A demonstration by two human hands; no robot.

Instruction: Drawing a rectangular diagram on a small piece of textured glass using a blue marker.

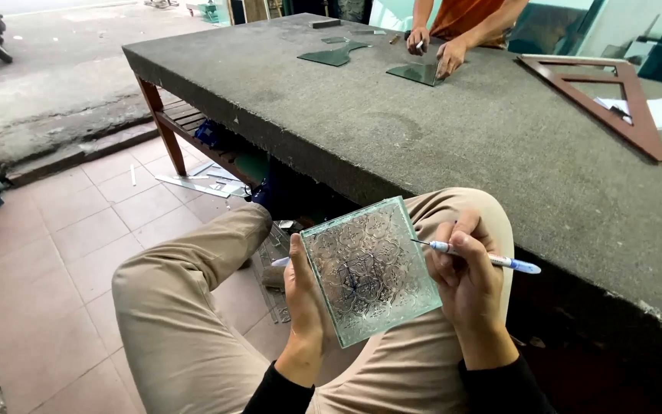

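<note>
I am gripping a patterned glass tile [369, 270] in my left hand [306, 295] | right hand [465, 280] pinching a glass cutter [484, 258] at its edge | coworker's hands [434, 47] pressing glass on the counter [423, 138]

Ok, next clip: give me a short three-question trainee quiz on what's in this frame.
1. True or false: the left hand holds the patterned glass square by its edge, over the person's lap.
2. Multiple choice: what does the right hand hold? A) a ruler B) a blue and white pen-shaped tool C) a hammer
3. Short answer: what brown thing lies on the far right of the grey table?

Key
1. True.
2. B; its thin tip is at the right edge of the glass.
3. A wooden triangle frame. Beyond it, another person's hands rest on a dark glass piece.
</note>
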